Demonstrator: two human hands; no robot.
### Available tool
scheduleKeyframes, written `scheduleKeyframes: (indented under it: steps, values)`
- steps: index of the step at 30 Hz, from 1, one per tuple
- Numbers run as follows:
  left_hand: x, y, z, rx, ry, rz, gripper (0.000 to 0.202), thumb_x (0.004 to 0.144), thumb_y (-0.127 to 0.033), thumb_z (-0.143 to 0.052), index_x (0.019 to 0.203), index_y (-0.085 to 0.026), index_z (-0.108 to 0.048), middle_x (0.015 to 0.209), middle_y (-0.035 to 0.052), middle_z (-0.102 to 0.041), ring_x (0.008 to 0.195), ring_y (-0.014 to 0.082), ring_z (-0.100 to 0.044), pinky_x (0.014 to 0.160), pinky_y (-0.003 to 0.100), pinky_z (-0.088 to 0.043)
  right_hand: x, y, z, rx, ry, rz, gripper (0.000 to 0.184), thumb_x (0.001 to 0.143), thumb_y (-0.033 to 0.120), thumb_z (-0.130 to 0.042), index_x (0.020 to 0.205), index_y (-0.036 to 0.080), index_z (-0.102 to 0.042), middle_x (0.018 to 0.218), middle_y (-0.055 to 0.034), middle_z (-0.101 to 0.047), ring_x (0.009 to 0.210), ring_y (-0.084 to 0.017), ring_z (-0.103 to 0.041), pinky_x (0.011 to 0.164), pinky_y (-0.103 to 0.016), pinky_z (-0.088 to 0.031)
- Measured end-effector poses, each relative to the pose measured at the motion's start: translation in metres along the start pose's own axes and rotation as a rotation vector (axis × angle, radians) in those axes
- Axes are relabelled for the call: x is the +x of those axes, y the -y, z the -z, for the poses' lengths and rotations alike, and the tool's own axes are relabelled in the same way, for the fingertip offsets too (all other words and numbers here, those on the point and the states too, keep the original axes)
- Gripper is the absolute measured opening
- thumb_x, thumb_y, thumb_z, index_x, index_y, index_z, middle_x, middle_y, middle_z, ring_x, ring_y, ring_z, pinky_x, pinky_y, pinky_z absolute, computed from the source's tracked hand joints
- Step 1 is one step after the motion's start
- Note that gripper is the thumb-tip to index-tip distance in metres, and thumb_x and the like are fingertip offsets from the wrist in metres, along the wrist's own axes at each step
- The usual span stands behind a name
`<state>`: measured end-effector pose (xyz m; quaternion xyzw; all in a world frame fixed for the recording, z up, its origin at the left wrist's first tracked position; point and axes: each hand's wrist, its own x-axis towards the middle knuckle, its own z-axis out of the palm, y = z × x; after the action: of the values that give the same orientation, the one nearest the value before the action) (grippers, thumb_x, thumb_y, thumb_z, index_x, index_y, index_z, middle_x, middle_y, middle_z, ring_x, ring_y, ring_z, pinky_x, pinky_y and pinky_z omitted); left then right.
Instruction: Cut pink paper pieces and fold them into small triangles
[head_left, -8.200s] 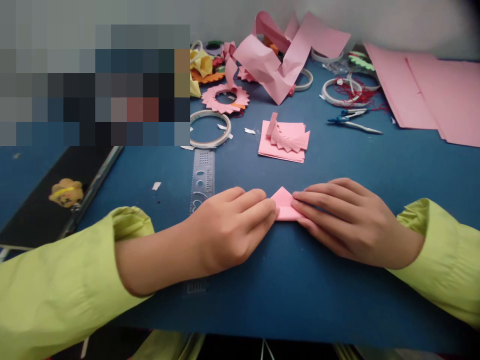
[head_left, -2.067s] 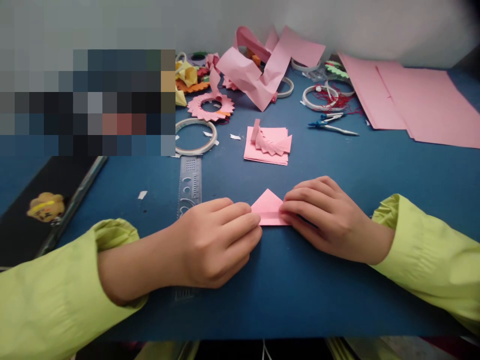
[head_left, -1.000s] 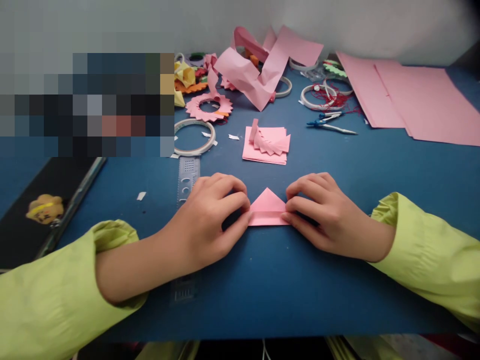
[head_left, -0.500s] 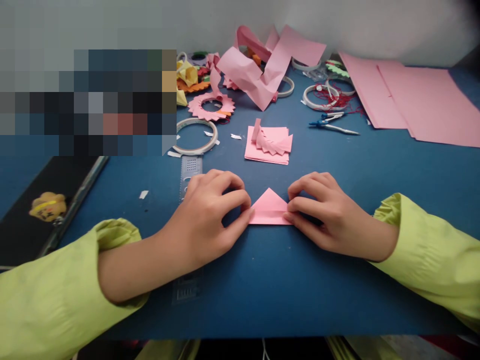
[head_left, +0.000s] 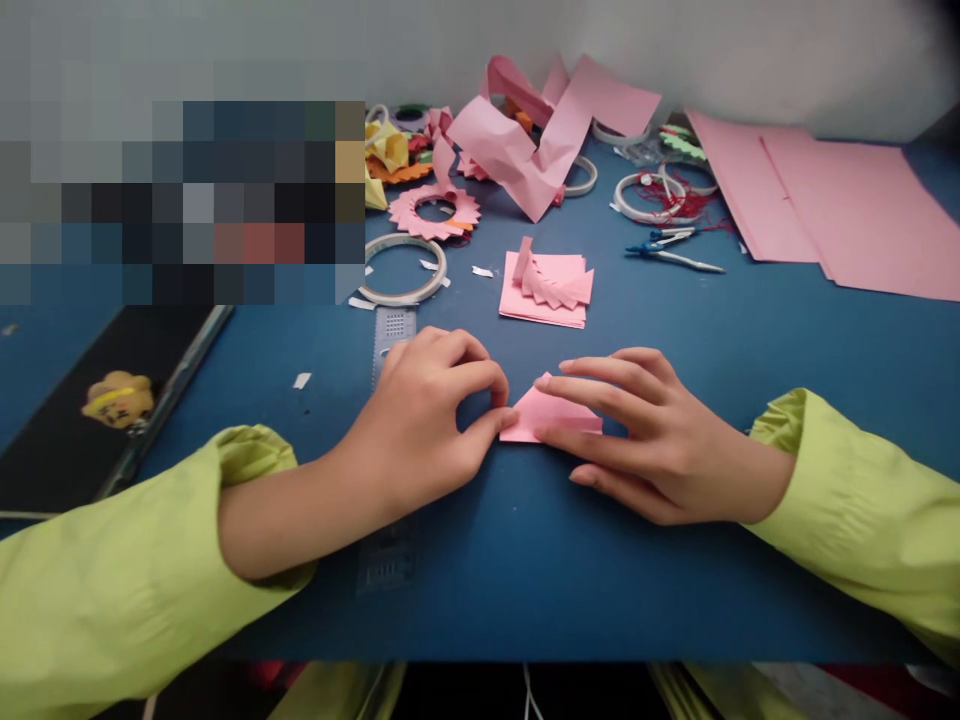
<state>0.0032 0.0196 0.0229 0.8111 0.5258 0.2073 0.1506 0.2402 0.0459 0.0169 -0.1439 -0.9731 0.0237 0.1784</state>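
A small folded piece of pink paper lies on the blue table, its peak pointing away from me. My left hand pinches its left corner between thumb and fingertips. Over the paper's right half, my right hand is spread, with fingertips resting on the folded layers and the thumb lower, off the paper. Just beyond, a stack of pink paper squares carries a partly joined arc of folded pink pieces.
A clear ruler runs under my left arm. Behind are a tape roll, a pink paper ring, crumpled pink paper, a compass and large pink sheets. A black case lies left.
My right hand has let go of the paper's right corner, opened its fingers and slid left over the paper. My left hand keeps its pinch on the left corner.
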Motion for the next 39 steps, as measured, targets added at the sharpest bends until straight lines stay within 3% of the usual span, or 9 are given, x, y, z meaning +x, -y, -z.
scheduleKeyframes:
  steps: [5, 13, 16, 19, 25, 28, 31, 35, 39]
  values:
    - [-0.001, 0.0, -0.002, 0.016, -0.021, -0.022, 0.009, 0.083, -0.025, -0.058, 0.078, -0.021, -0.065, 0.091, 0.0032, -0.06, 0.09, 0.0224, -0.052, 0.08, 0.042, -0.039, 0.006, 0.002, -0.002, -0.023, 0.063, 0.033, 0.042, 0.094, 0.04, -0.047, 0.131, 0.021, -0.05, 0.144, -0.0094, -0.044, 0.134, -0.027, -0.036, 0.102, -0.05, -0.03]
    - [-0.001, 0.001, -0.001, 0.01, -0.02, -0.018, 0.009, 0.082, -0.025, -0.059, 0.079, -0.019, -0.065, 0.09, 0.0041, -0.06, 0.089, 0.0228, -0.053, 0.082, 0.043, -0.042, 0.011, 0.007, -0.003, -0.088, 0.156, 0.017, 0.062, 0.09, 0.064, -0.034, 0.138, 0.026, -0.042, 0.152, -0.0067, -0.03, 0.142, -0.028, -0.021, 0.11, -0.053, -0.018]
    - [-0.001, 0.001, 0.0, 0.023, -0.006, -0.021, 0.01, 0.083, -0.026, -0.059, 0.079, -0.02, -0.067, 0.09, 0.0039, -0.06, 0.089, 0.022, -0.053, 0.084, 0.042, -0.042, 0.009, 0.008, 0.001, -0.093, 0.162, 0.032, 0.069, 0.087, 0.07, -0.031, 0.137, 0.023, -0.043, 0.15, -0.0079, -0.035, 0.142, -0.029, -0.021, 0.11, -0.053, -0.017]
    - [-0.001, 0.004, 0.001, 0.027, -0.021, -0.086, 0.013, 0.085, -0.026, -0.059, 0.079, -0.02, -0.068, 0.089, 0.0044, -0.06, 0.088, 0.0217, -0.053, 0.082, 0.041, -0.043, 0.007, 0.007, 0.005, -0.054, 0.114, 0.043, 0.069, 0.085, 0.071, -0.037, 0.129, 0.019, -0.052, 0.139, -0.0116, -0.049, 0.137, -0.03, -0.03, 0.106, -0.051, -0.023]
    - [0.001, 0.014, 0.0, 0.059, 0.047, -0.571, 0.039, 0.085, -0.003, -0.044, 0.102, -0.027, -0.069, 0.102, 0.0064, -0.061, 0.094, 0.0213, -0.055, 0.078, 0.037, -0.045, 0.005, 0.005, 0.005, 0.032, -0.091, 0.082, 0.048, 0.089, 0.057, -0.047, 0.092, 0.012, -0.065, 0.094, -0.0104, -0.069, 0.109, -0.025, -0.058, 0.089, -0.043, -0.038]
    - [-0.001, 0.011, 0.002, 0.114, 0.032, -0.634, 0.032, 0.084, -0.006, -0.046, 0.103, -0.02, -0.067, 0.103, 0.009, -0.063, 0.095, 0.0236, -0.056, 0.078, 0.04, -0.045, 0.003, 0.003, 0.004, 0.022, -0.167, 0.104, 0.031, 0.092, 0.037, -0.051, 0.073, 0.015, -0.062, 0.075, -0.0057, -0.068, 0.093, -0.02, -0.064, 0.082, -0.039, -0.042]
    - [-0.005, 0.006, 0.004, 0.133, 0.027, -0.615, 0.02, 0.086, -0.016, -0.052, 0.099, -0.017, -0.067, 0.097, 0.0085, -0.064, 0.088, 0.024, -0.057, 0.071, 0.039, -0.044, 0.001, 0.001, 0.002, -0.014, -0.227, 0.133, 0.03, 0.09, 0.027, -0.054, 0.061, 0.016, -0.057, 0.063, -0.0034, -0.064, 0.079, -0.018, -0.065, 0.077, -0.036, -0.045]
    - [-0.007, 0.004, 0.003, 0.201, -0.029, -0.608, 0.017, 0.087, -0.023, -0.058, 0.093, -0.011, -0.068, 0.079, 0.0074, -0.064, 0.073, 0.021, -0.055, 0.061, 0.035, -0.044, 0.0, -0.002, 0.0, -0.069, -0.196, 0.102, 0.026, 0.088, 0.028, -0.057, 0.064, 0.017, -0.057, 0.068, -0.003, -0.065, 0.077, -0.017, -0.063, 0.075, -0.035, -0.045]
    - [-0.007, 0.006, 0.001, 0.27, -0.081, -0.696, 0.01, 0.085, -0.012, -0.059, 0.086, -0.008, -0.068, 0.068, 0.0057, -0.063, 0.062, 0.0175, -0.05, 0.054, 0.032, -0.044, 0.0, -0.004, -0.001, -0.083, -0.124, 0.02, 0.019, 0.086, 0.032, -0.06, 0.09, 0.014, -0.062, 0.088, -0.006, -0.068, 0.087, -0.02, -0.061, 0.078, -0.038, -0.044]
